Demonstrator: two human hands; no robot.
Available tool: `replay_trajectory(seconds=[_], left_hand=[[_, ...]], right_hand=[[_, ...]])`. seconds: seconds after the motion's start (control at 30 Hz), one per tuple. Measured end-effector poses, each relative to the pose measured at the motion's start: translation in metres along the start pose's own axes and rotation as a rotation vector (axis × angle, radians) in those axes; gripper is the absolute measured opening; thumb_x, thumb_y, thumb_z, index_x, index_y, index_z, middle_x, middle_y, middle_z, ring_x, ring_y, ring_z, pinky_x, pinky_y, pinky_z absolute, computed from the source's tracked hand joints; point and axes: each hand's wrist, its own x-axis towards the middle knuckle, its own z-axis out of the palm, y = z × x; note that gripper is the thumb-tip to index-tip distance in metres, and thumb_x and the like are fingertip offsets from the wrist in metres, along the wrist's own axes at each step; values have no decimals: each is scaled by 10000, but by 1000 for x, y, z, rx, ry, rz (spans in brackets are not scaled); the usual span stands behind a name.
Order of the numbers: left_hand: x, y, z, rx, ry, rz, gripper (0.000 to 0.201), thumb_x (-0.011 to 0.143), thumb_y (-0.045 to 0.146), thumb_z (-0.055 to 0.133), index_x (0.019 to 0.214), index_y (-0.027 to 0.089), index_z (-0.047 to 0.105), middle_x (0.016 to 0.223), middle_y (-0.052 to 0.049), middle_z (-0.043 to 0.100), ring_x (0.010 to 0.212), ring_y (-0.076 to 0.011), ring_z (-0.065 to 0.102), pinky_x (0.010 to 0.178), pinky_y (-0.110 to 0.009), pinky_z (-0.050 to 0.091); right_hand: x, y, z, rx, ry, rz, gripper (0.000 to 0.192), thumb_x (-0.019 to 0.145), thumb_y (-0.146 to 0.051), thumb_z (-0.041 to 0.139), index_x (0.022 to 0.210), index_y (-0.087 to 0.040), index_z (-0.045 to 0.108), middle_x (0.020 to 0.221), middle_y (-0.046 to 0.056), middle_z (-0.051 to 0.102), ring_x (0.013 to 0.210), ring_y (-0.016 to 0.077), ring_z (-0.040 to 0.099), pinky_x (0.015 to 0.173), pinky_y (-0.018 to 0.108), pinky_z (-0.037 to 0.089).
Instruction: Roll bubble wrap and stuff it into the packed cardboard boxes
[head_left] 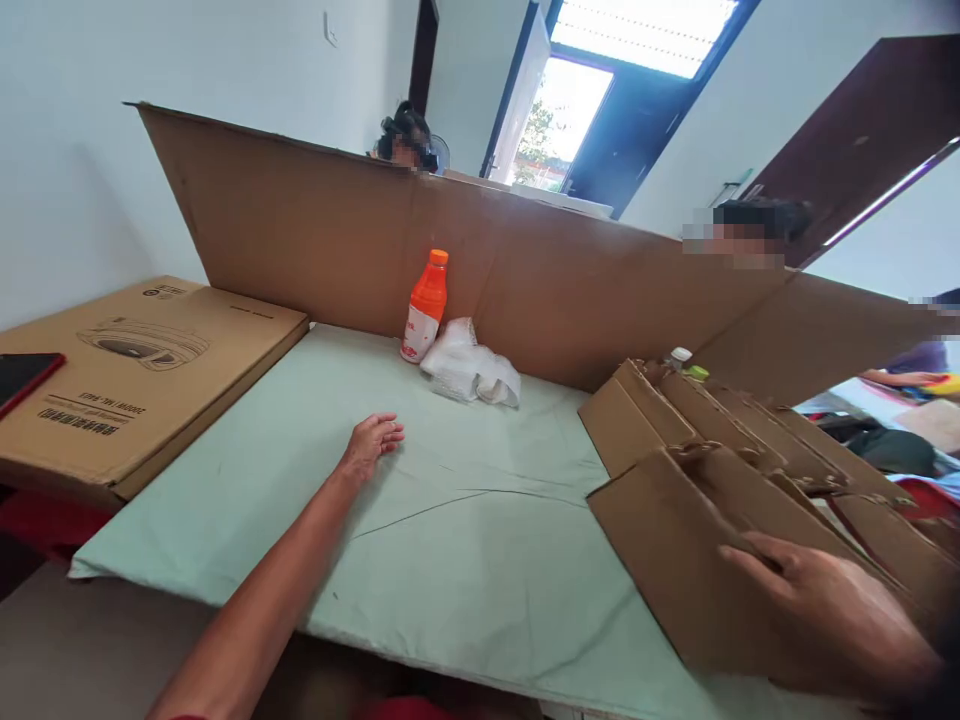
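My left hand (373,443) rests over the pale green cloth on the table (465,570), fingers loosely bent and a little apart, with nothing in it. Beyond it stand an orange bottle (426,308) with a white label and a crumpled piece of clear bubble wrap (472,365). On the right, my right hand (832,595) grips the upper edge of the near wall of an open cardboard box (660,560) divided into compartments. What lies deep inside the compartments is mostly hidden; a white cap and a green cap show at the far end.
A tall cardboard panel (330,220) stands across the back of the table. At the left lies a flat printed carton (172,370) with a dark, red-edged object (28,378) on it. Other people are partly visible behind the panel and at the far right.
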Motion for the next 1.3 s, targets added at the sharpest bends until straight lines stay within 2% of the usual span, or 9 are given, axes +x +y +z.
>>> replay_trajectory(seconds=[0.1,0.3,0.4,0.5,0.6,0.77,0.9,1.07,1.3], left_hand=[[-34,7,-5,84,-36,46,386,614,287,804,952,126,712,889,-124,746,786,-223,699,672,-307,495],[-97,8,-27,148,41,250,424,710,406,788,1056,174,706,1051,-82,726,951,-228,688,778,-309,510],[-116,5,-44,164,106,312,412,759,408,775,1098,183,711,1128,-84,718,1011,-240,675,829,-322,519],[-130,5,-61,156,146,333,405,785,429,760,1104,183,722,1135,-85,720,1032,-249,660,851,-329,525],[-139,-1,-81,149,149,343,392,806,445,746,1114,203,728,1150,-77,719,1072,-252,644,869,-323,527],[-148,-21,-106,256,123,239,509,756,431,797,1215,236,694,1230,-82,688,1118,-284,638,943,-352,526],[-148,-21,-94,394,73,177,628,709,450,819,1275,230,659,1335,-111,633,1228,-348,592,1044,-411,486],[-130,-19,-65,459,81,168,635,637,467,850,1206,234,692,1256,-126,675,1331,-393,513,1150,-469,392],[-60,-16,-60,454,103,211,557,592,422,887,1066,201,696,1113,-122,711,1193,-390,594,1000,-443,503]], right_hand=[[13,-55,-14,31,-41,-51,357,929,-466,496,745,-281,739,711,74,756,592,287,708,468,365,508],[78,-199,-41,277,-108,-435,340,996,-283,452,790,-222,717,703,46,713,650,179,631,707,334,474],[95,-238,-47,485,-89,-552,294,1021,-316,478,866,-221,709,770,38,723,696,178,630,793,362,470],[94,-234,-45,637,107,-477,153,996,-304,561,1056,-249,690,920,36,755,802,198,675,886,399,479],[78,-207,-26,672,246,-192,142,970,-282,594,1077,-297,686,949,33,756,848,225,695,835,402,517],[35,-191,33,775,48,52,143,948,-329,615,1052,-284,702,974,33,760,867,224,725,759,348,584],[22,-215,79,842,-104,47,319,925,-434,620,1171,-238,676,1130,88,733,1015,270,704,872,396,592],[42,-237,120,915,-118,31,538,850,-592,664,1237,-218,645,1262,136,666,1141,347,646,914,479,582],[95,-241,158,999,-27,44,550,844,-570,686,1248,-201,633,1190,142,682,1088,343,655,917,486,571]])
